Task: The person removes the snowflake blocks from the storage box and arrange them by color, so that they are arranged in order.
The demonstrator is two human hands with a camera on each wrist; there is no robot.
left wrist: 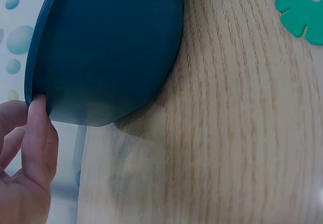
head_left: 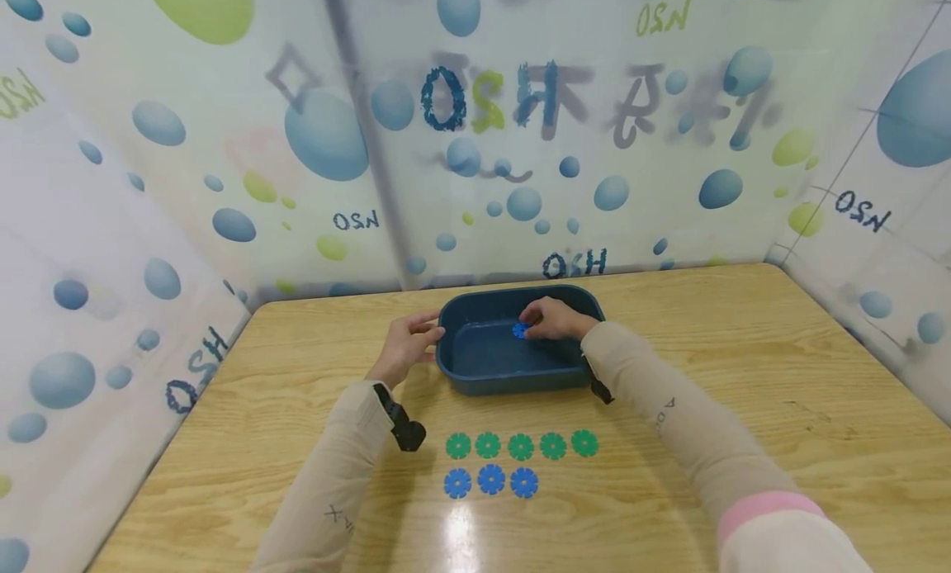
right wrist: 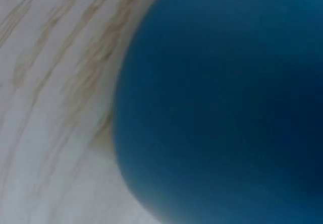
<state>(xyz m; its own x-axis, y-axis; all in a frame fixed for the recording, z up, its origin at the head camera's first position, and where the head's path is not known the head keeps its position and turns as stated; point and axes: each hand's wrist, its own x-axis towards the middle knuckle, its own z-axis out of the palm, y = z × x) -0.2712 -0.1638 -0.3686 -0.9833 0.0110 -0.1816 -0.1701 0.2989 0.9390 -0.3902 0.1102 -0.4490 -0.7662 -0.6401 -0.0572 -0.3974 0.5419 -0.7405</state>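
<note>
A dark blue plastic basin [head_left: 475,385] stands on the table. At its left end my left hand [head_left: 404,342] grips the rim; the left wrist view shows the fingertips [left wrist: 38,103] right at the lip of the basin wall [left wrist: 106,47]. My right hand [head_left: 555,319] reaches inside over the right end and pinches a blue notched plastic disc [head_left: 519,330] low in the basin, its fingers partly covering the disc. In the right wrist view the basin's wall [right wrist: 212,103] fills most of the picture and hides that hand.
In front of the basin lies a row of several green notched discs [head_left: 521,447], with three blue discs [head_left: 491,479] in a row nearer me. The wooden table [head_left: 743,350] ends at a patterned wall covering [head_left: 475,201] behind and at both sides.
</note>
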